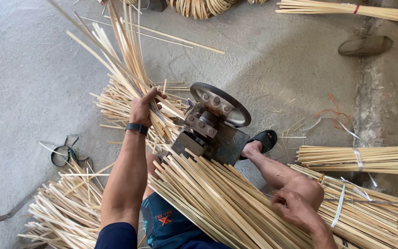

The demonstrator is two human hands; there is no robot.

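My left hand (143, 109), a black band on its wrist, grips a fan of long pale bamboo strips (124, 50) that rise up and to the left, just beside a small metal machine (210, 125) with a flat round wheel. My right hand (295, 207) rests with curled fingers on a thick bundle of cut bamboo strips (222, 203) lying across my lap. My right foot in a black sandal (264, 139) sits against the machine's right side.
Loose strips pile at lower left (65, 212) and behind the machine. Tied bundles lie at right (360, 159) and top right (346, 9). A coil of black strap (65, 154) lies on the concrete floor. A dark shoe (365, 45) is at upper right.
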